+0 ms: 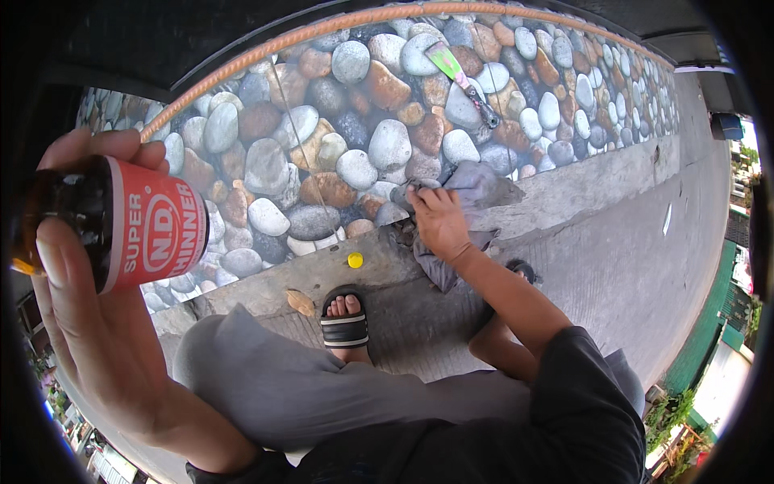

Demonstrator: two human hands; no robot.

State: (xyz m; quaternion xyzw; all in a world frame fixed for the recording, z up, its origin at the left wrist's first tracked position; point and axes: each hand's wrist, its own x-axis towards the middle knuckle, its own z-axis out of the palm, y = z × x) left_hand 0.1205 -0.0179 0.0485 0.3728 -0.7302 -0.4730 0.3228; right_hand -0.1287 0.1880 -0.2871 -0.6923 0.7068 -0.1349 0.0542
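So the brown bottle with the red label point(157, 234) is up close on the left, in the left hand point(105, 339), fingers wrapped over its far side, thumb along the near one; its long axis runs roughly sideways, neck to the left, base to the right; the right hand point(442, 219) is down by the near edge of the pebble-patterned surface point(266, 165), fingers close together over a wad of grey cloth point(482, 187); bottle's well apart from the cloth; yellow cap point(355, 260) sits between, nearer the right hand; scraper point(462, 81) lies beyond that hand.
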